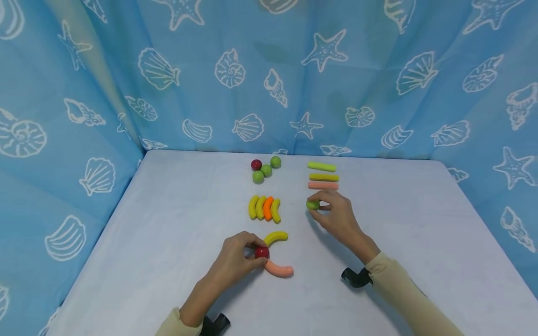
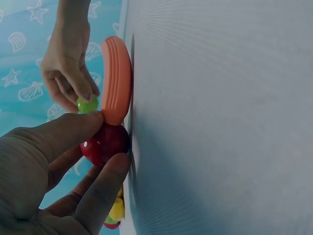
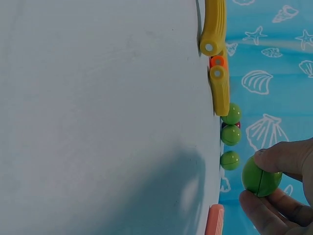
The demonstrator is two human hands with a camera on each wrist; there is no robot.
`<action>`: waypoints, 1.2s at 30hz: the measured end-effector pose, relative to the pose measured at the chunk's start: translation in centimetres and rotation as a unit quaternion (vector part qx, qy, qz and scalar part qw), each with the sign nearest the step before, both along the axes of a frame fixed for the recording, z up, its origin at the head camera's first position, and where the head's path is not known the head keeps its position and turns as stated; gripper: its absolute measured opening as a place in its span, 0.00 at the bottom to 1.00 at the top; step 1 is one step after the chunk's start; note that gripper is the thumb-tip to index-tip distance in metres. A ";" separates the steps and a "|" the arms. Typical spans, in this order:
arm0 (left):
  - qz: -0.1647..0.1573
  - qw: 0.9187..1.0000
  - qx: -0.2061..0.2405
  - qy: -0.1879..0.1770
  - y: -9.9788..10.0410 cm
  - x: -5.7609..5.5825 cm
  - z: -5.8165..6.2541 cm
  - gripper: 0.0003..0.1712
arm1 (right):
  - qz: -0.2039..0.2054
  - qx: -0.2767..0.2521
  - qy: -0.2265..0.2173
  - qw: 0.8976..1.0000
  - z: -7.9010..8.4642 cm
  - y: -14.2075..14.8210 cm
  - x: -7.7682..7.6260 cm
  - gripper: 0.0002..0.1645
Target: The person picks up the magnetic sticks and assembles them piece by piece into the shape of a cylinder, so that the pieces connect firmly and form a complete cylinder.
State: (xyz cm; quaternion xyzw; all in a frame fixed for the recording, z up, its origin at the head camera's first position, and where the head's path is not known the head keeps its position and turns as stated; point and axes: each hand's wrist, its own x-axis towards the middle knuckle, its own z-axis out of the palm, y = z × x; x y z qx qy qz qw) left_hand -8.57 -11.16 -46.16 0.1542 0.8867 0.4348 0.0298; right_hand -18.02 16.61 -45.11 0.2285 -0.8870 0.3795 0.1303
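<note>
Between thumb and fingers my left hand (image 1: 236,259) pinches a dark red ball (image 2: 105,145) at the table surface. Right beside that ball lie a curved yellow piece (image 1: 276,237) and a curved salmon-pink piece (image 1: 280,269), their near ends close to it and their far ends pointing right. My right hand (image 1: 336,216) pinches a light green ball (image 3: 261,177), raised over the table with a shadow below it. Just beyond this hand, a straight pink stick (image 1: 322,185) is the closest of a stack of sticks.
Behind the pink stick lie a yellow stick (image 1: 324,177) and a lime stick (image 1: 322,166). Several curved yellow pieces (image 1: 253,207) stand in a row with an orange one (image 1: 268,208). Farther back, green balls (image 1: 258,177) cluster with a red ball (image 1: 256,164). A shell-patterned blue curtain (image 1: 294,84) borders the white table (image 1: 176,196).
</note>
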 end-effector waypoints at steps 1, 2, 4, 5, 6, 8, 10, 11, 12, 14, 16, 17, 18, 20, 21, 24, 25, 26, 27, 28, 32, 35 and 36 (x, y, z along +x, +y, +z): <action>0.003 1.000 -0.001 -0.004 0.0 0.0 0.0 0.16 | 0.001 -0.002 0.001 1.000 0.0 0.1 0.2 0.16; 0.004 1.000 0.000 -0.005 0.0 0.1 0.0 0.16 | 0.002 -0.005 0.002 1.000 0.0 0.1 0.3 0.16; 0.007 1.000 0.000 -0.011 0.1 0.2 -0.1 0.16 | 0.004 -0.010 0.001 1.000 -0.1 0.2 0.7 0.16; 0.008 1.000 -0.001 -0.011 0.1 0.3 -0.1 0.16 | 0.005 -0.011 0.001 1.000 -0.2 0.2 0.9 0.16; 0.008 1.000 -0.002 -0.011 0.1 0.4 -0.1 0.16 | 0.006 -0.013 0.000 1.000 -0.2 0.3 1.1 0.16; 0.008 1.000 -0.003 -0.011 0.2 0.5 -0.2 0.16 | 0.006 -0.014 -0.003 1.000 -0.3 0.3 1.6 0.16; 0.009 1.000 -0.004 -0.011 0.2 0.6 -0.2 0.16 | 0.005 -0.016 -0.006 1.000 -0.4 0.4 1.9 0.16; 0.009 1.000 -0.005 -0.011 0.2 0.7 -0.2 0.16 | 0.004 -0.017 -0.007 1.000 -0.4 0.4 2.1 0.16; 0.009 1.000 -0.004 -0.011 0.2 0.7 -0.2 0.16 | 0.003 -0.019 -0.007 1.000 -0.5 0.4 2.3 0.17; 0.010 1.000 -0.004 -0.014 0.2 0.6 -0.2 0.16 | 0.003 -0.022 -0.007 1.000 -0.6 0.6 2.6 0.17; 0.012 1.000 -0.005 -0.015 0.2 0.6 -0.2 0.16 | 0.003 -0.027 -0.007 1.000 -0.7 0.7 2.9 0.17; 0.013 1.000 -0.007 -0.016 0.1 0.5 -0.2 0.16 | 0.003 -0.029 -0.007 1.000 -0.7 0.7 3.0 0.17; 0.013 1.000 -0.008 -0.017 0.1 0.5 -0.3 0.16 | 0.003 -0.030 -0.008 1.000 -0.8 0.8 3.2 0.17; 0.015 1.000 -0.009 -0.017 0.0 0.4 -0.3 0.16 | 0.004 -0.032 -0.008 0.999 -0.9 0.9 3.5 0.18; 0.015 1.000 -0.010 -0.018 0.0 0.4 -0.3 0.16 | 0.004 -0.033 -0.008 0.999 -1.0 0.9 3.6 0.18; 0.012 1.000 -0.009 -0.017 0.0 0.4 -0.3 0.16 | 0.005 -0.035 -0.003 0.999 -1.2 1.1 4.0 0.18; 0.011 1.000 -0.009 -0.018 0.0 0.4 -0.3 0.16 | 0.005 -0.035 -0.001 0.999 -1.3 1.2 4.1 0.18; 0.010 1.000 -0.008 -0.018 0.0 0.4 -0.3 0.16 | 0.005 -0.036 0.002 0.999 -1.3 1.2 4.3 0.18; 0.010 1.000 -0.009 -0.019 0.1 0.4 -0.3 0.16 | 0.006 -0.037 0.003 0.999 -1.4 1.3 4.4 0.18; 0.009 1.000 -0.008 -0.020 0.1 0.4 -0.3 0.16 | 0.008 -0.039 0.004 0.999 -1.4 1.3 4.6 0.19; 0.007 1.000 -0.008 -0.026 0.2 0.3 -0.2 0.16 | 0.016 -0.050 0.006 0.999 -1.5 1.4 5.1 0.20; 0.005 1.000 -0.009 -0.022 0.3 0.2 -0.1 0.16 | 0.024 -0.059 0.008 0.998 -1.3 1.3 5.4 0.20; 0.005 1.000 -0.009 -0.019 0.3 0.1 0.0 0.16 | 0.026 -0.061 0.010 0.998 -1.3 1.3 5.5 0.20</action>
